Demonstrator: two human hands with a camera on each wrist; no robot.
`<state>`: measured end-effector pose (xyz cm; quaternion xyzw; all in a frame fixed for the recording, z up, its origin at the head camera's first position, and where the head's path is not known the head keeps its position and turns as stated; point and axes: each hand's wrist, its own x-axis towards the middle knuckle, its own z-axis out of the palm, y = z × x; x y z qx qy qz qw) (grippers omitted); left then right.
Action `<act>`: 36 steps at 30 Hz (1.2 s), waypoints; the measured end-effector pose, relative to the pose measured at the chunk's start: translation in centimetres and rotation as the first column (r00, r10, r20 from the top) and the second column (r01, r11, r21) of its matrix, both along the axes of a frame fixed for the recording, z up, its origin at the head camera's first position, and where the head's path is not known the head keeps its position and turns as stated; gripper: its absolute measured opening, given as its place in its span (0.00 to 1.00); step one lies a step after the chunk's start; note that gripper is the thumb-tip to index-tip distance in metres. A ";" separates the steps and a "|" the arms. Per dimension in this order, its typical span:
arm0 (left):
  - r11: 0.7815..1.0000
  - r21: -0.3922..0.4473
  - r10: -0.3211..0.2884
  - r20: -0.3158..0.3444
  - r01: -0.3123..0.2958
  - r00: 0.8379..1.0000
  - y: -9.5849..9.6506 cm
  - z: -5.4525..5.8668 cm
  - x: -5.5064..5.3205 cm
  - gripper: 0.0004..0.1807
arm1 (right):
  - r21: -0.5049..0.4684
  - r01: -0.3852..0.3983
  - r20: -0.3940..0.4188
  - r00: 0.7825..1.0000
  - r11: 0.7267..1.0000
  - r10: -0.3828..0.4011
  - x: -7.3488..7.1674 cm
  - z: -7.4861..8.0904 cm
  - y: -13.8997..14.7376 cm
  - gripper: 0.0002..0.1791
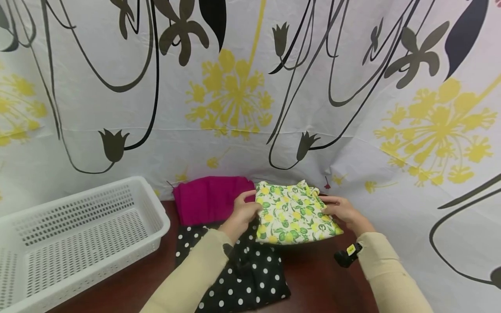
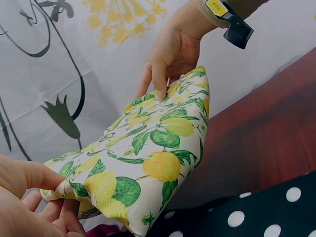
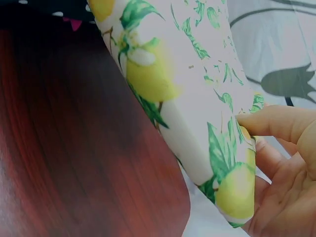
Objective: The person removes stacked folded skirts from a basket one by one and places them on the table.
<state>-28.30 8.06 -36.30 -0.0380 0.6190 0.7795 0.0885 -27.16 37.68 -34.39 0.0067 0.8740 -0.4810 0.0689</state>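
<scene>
Between both hands is a folded lemon-print cloth (image 1: 295,213), white with yellow fruit and green leaves, raised above the dark red table. My left hand (image 1: 245,213) pinches its left edge, thumb on top and fingers beneath, as the left wrist view shows. The right hand (image 1: 344,213) pinches the opposite edge, its thumb on the upper face in the right wrist view. Below and to the left lies a black cloth with white polka dots (image 1: 250,278), partly hidden by the left forearm. A folded magenta cloth (image 1: 213,198) lies behind it, next to the left hand.
A white perforated plastic basket (image 1: 156,226) stands at the left on the dark red wooden tabletop (image 1: 325,278). Behind the table hangs a white sheet (image 1: 235,161) printed with yellow and grey flowers. A black device with a yellow label (image 1: 348,254) is on the right wrist.
</scene>
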 end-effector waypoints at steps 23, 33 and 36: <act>0.999 -0.015 0.049 0.025 -0.049 0.998 5.6 -2.1 0.2 0.35 | -0.025 0.169 0.056 0.984 0.985 -0.168 0.5 -2.0 4.3 0.28; 0.998 -0.064 0.031 0.043 -0.028 0.999 7.4 -3.9 0.8 0.34 | 0.055 0.229 0.066 0.970 0.972 -0.232 0.8 -4.0 5.6 0.27; 0.998 -0.061 0.027 0.039 -0.025 0.999 7.8 -4.4 0.9 0.35 | 0.048 0.237 0.072 0.968 0.970 -0.240 0.9 -4.5 5.9 0.26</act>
